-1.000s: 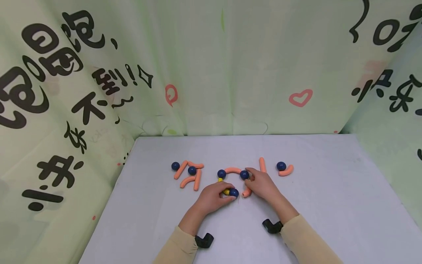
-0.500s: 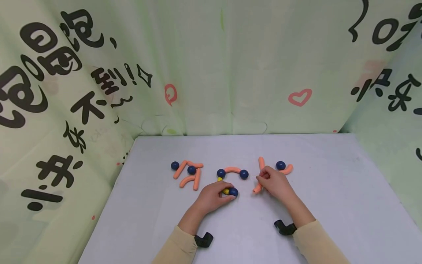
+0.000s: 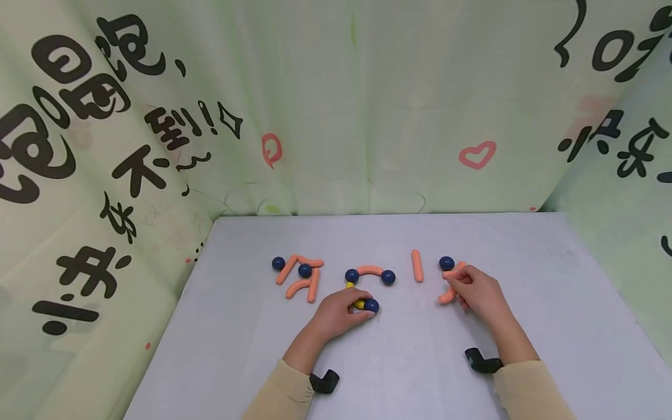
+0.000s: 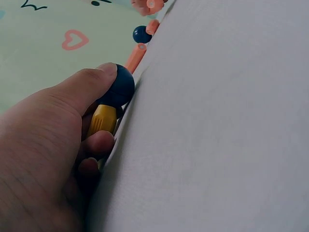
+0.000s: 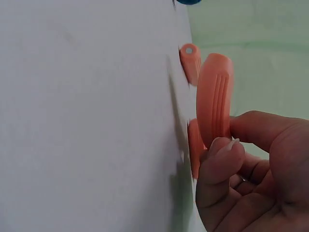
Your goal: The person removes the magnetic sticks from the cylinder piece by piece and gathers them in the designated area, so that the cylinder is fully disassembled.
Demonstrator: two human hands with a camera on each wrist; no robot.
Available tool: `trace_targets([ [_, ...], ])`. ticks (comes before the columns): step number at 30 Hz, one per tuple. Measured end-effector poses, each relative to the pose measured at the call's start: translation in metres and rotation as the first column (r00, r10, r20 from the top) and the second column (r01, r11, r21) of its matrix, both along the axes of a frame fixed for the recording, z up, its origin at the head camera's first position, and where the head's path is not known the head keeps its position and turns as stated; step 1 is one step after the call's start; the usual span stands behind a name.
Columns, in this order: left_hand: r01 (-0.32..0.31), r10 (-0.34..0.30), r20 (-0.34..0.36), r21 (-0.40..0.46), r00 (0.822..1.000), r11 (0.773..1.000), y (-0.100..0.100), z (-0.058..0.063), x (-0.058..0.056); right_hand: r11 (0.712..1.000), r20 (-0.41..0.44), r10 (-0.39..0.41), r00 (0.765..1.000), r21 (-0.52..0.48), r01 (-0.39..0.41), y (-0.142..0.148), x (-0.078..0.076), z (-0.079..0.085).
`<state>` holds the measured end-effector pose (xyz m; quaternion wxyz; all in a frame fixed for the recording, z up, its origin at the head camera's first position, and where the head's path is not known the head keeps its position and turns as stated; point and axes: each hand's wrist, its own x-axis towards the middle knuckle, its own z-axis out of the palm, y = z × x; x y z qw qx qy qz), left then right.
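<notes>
In the head view my left hand (image 3: pixel 336 315) holds a dark blue ball (image 3: pixel 371 305) joined to a yellow rod (image 4: pixel 102 121). The left wrist view shows the thumb on the ball. Fingers partly cover the yellow rods, which lead up to another blue ball (image 3: pixel 352 276). From there a curved orange rod (image 3: pixel 370 270) reaches a third blue ball (image 3: pixel 388 277). At the right, my right hand (image 3: pixel 483 294) pinches a loose curved orange rod (image 5: pixel 215 101). Just beyond that hand, another curved orange rod (image 3: pixel 461 266) lies beside a blue ball (image 3: pixel 447 263), partly hidden by the fingers.
A straight orange rod (image 3: pixel 417 266) lies between the joined pieces and my right hand. Several orange rods (image 3: pixel 314 284) and two blue balls (image 3: pixel 305 270) are grouped on the left of the white table (image 3: pixel 252 361). A printed curtain (image 3: pixel 325 116) hangs behind the far edge.
My right hand has moved from the ball at the end of the joined pieces to the right, past the straight orange rod, carrying the curved orange rod. The left hand stays in place.
</notes>
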<state>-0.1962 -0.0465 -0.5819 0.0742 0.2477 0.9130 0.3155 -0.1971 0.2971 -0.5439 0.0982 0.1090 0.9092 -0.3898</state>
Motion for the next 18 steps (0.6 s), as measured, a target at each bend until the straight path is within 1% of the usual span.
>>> trace_targets([
  [8,-0.005,0.005,0.003,-0.002,1.000,1.000,0.000,-0.003,-0.001,0.997,0.067,-0.075,0.995,0.011,0.074,0.021,-0.001,-0.005],
  [18,-0.006,0.006,0.010,0.004,1.000,1.000,0.000,-0.004,0.000,0.992,0.083,-0.129,0.988,0.022,0.127,0.024,-0.005,-0.006],
])
